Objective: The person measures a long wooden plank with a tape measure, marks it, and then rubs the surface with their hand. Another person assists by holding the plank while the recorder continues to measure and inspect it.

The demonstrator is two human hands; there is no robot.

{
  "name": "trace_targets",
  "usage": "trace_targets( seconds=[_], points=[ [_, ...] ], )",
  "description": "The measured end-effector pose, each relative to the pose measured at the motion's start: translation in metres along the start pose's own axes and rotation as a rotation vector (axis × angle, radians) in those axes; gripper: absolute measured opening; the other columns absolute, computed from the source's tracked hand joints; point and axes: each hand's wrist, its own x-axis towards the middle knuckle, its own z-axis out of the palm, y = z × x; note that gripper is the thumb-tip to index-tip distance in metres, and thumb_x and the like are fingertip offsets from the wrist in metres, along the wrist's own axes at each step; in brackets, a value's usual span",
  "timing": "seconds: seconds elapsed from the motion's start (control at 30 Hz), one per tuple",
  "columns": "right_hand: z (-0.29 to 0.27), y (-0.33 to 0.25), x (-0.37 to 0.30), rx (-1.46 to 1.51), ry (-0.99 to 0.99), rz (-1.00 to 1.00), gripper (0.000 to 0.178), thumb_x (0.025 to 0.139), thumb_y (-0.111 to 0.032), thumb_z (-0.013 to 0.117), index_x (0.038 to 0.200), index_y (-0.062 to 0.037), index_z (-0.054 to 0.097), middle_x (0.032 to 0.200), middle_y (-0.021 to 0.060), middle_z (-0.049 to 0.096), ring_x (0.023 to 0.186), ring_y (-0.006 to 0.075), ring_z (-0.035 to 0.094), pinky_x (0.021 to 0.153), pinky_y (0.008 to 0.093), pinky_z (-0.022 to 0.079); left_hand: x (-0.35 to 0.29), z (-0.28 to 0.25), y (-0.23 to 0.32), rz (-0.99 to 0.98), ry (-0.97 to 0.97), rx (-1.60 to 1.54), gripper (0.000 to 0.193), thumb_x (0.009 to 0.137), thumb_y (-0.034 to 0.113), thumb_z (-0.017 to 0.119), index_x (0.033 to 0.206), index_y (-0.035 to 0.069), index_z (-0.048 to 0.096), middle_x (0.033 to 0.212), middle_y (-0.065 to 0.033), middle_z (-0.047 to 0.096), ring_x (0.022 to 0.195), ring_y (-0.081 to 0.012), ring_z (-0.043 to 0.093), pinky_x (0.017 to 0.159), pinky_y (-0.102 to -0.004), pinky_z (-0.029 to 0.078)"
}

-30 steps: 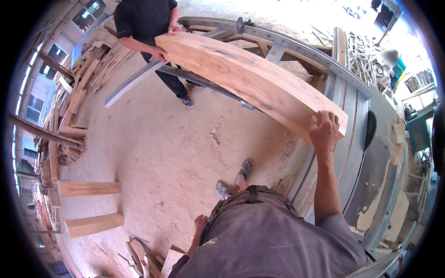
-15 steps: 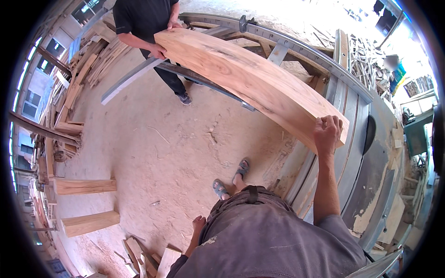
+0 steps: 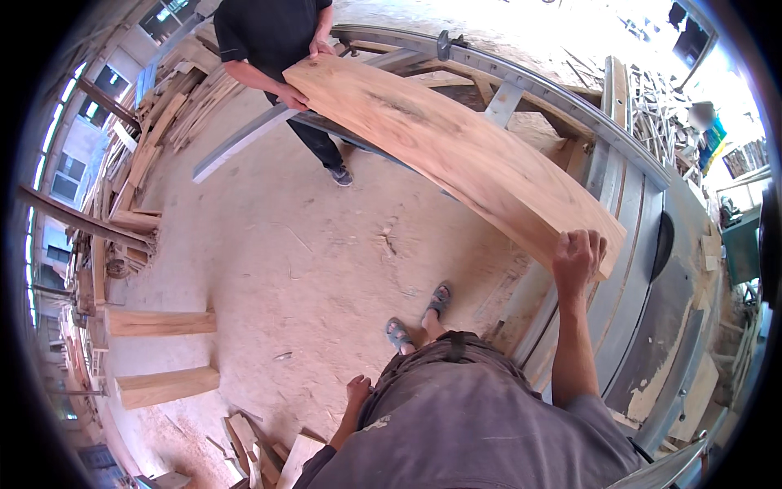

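A long, thick wooden beam (image 3: 456, 138) lies slantwise over the metal sliding table of a saw bench (image 3: 623, 236). My right hand (image 3: 580, 259) is closed over the beam's near end, fingers curled on its edge. At the far end another person (image 3: 273, 41) in dark clothes holds the beam with both hands. My left hand (image 3: 358, 389) hangs beside my body, fingers curled in, with no object visible in it.
A metal rail (image 3: 521, 69) runs behind the beam, and a grey bar (image 3: 244, 140) juts out left. Two wooden blocks (image 3: 167, 385) lie on the floor at left. Offcuts (image 3: 265, 448) lie near my left side. Stacked planks (image 3: 163, 122) line the far left.
The beam has tilted, so its broad face now shows more and its near side face less. My right hand has moved slightly down with its end. My left hand stays at my side.
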Motion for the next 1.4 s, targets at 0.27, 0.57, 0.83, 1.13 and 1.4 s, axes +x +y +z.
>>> trace_targets(
  seconds=[0.27, 0.57, 0.83, 1.13, 1.4],
  points=[
    [0.001, 0.001, -0.01, 0.004, 0.041, -0.073, 0.011, 0.079, -0.003, 0.069, 0.082, -0.0079, 0.06, 0.089, 0.0075, 0.059, 0.091, 0.031, 0.054, 0.086, 0.0429, 0.042, -0.012, 0.002, 0.003, 0.012, 0.105, 0.019, 0.047, 0.081, 0.037, 0.064, 0.112, 0.001, 0.07, 0.1, -0.0184, 0.073, 0.095, -0.0236, 0.069, 0.087, -0.0354, 0.053],
    [-0.001, -0.003, -0.022, -0.006, -0.011, -0.015, 0.01, 0.079, -0.004, 0.068, 0.083, -0.0073, 0.059, 0.092, 0.0084, 0.058, 0.094, 0.0315, 0.052, 0.088, 0.0428, 0.04, -0.004, 0.011, -0.013, 0.044, 0.187, -0.001, 0.046, 0.08, 0.033, 0.064, 0.111, -0.001, 0.069, 0.103, -0.0219, 0.071, 0.095, -0.0277, 0.07, 0.086, -0.0378, 0.054],
    [-0.004, -0.003, -0.028, 0.021, -0.01, -0.031, 0.011, 0.081, -0.005, 0.067, 0.085, -0.0063, 0.058, 0.093, 0.0096, 0.056, 0.095, 0.0321, 0.052, 0.091, 0.0432, 0.039, 0.004, 0.008, -0.018, 0.086, 0.129, 0.033, 0.034, 0.08, 0.031, 0.063, 0.094, 0.001, 0.064, 0.093, -0.0237, 0.064, 0.087, -0.0286, 0.065, 0.08, -0.0423, 0.05],
    [-0.005, -0.002, -0.028, 0.001, -0.012, -0.027, 0.012, 0.082, -0.005, 0.067, 0.087, -0.0062, 0.056, 0.095, 0.0101, 0.056, 0.097, 0.0324, 0.051, 0.091, 0.0435, 0.039, 0.003, 0.005, -0.017, -0.014, 0.077, 0.037, 0.059, 0.08, 0.036, 0.068, 0.127, 0.001, 0.066, 0.124, -0.0223, 0.067, 0.117, -0.0323, 0.065, 0.101, -0.0375, 0.05],
    [-0.004, -0.003, -0.028, -0.017, -0.017, -0.01, 0.016, 0.078, -0.004, 0.069, 0.089, -0.0067, 0.057, 0.099, 0.01, 0.056, 0.1, 0.0325, 0.051, 0.094, 0.0439, 0.039, -0.004, 0.005, -0.007, -0.019, 0.075, 0.025, 0.059, 0.08, 0.036, 0.068, 0.127, 0.001, 0.067, 0.125, -0.0216, 0.067, 0.116, -0.0315, 0.066, 0.1, -0.0376, 0.05]
  ],
)
